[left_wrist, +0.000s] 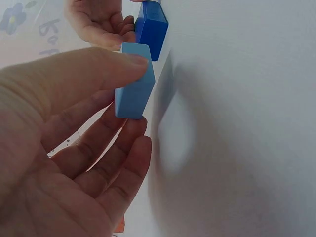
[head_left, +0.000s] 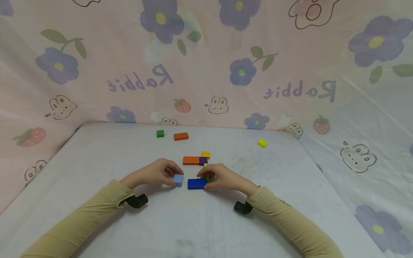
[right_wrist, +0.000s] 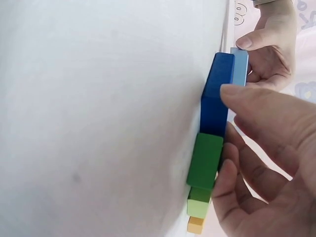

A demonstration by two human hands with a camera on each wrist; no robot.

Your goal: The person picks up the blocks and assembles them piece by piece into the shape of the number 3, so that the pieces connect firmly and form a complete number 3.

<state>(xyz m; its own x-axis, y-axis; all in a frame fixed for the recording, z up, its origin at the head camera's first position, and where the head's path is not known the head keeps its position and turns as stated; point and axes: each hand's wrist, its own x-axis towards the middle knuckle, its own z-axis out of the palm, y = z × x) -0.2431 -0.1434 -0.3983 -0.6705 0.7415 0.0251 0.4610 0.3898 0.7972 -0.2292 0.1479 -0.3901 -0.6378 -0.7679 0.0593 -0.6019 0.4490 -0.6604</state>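
Note:
My left hand (head_left: 158, 172) pinches a light blue block (left_wrist: 134, 84) between thumb and fingers, close over the table. Just to its right, my right hand (head_left: 224, 176) grips a longer dark blue block (head_left: 196, 184) by its right end. A narrow gap parts the two blue blocks in the head view. In the right wrist view a green block (right_wrist: 205, 160) stands against the end of the dark blue one, beside the curled fingers. Beyond it show a light green block (right_wrist: 198, 205) and a yellow-orange block (right_wrist: 195, 225). The right hand partly hides the greens from the head camera.
Behind the hands, an orange block (head_left: 191, 161) lies end to end with a purple block (head_left: 203, 161). Farther back are a green block (head_left: 160, 133) and another orange block (head_left: 181, 136). A yellow block (head_left: 262, 143) sits at the back right. A patterned curtain (head_left: 200, 75) hangs behind the table.

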